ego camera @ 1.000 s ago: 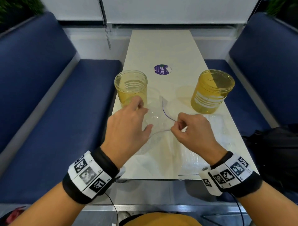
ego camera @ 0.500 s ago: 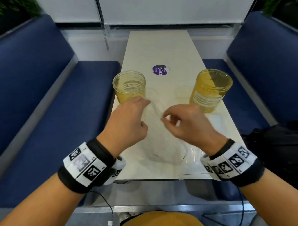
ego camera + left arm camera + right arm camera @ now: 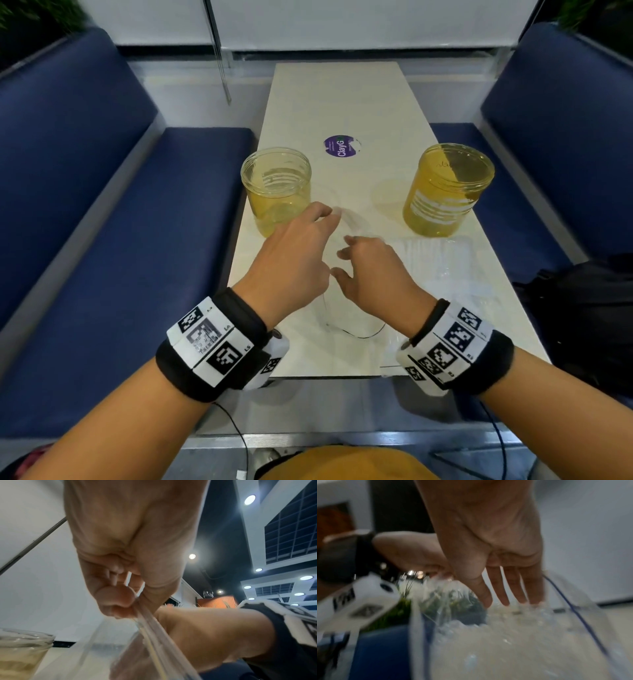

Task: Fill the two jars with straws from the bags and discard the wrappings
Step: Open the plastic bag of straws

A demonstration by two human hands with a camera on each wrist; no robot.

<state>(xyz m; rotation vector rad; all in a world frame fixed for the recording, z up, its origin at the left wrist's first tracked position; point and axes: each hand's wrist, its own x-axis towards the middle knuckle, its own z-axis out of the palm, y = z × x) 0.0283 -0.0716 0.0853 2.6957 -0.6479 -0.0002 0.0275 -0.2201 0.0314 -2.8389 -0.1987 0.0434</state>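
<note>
Head view: in the middle of the frame, the left hand (image 3: 294, 260) pinches the clear bag (image 3: 352, 226), and two yellow jars (image 3: 276, 185) wait above.

Left wrist view: thumb and finger squeeze the bag's edge (image 3: 145, 616). Keep that tight.

Right wrist view: the right hand (image 3: 489, 545) is loose, fingers (image 3: 498, 588) dipping into the bag. I think it should grab many straws gently.

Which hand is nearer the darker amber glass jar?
Right hand, just near-left of the darker amber glass jar; left hand is farther left, by the paler jar.
</note>
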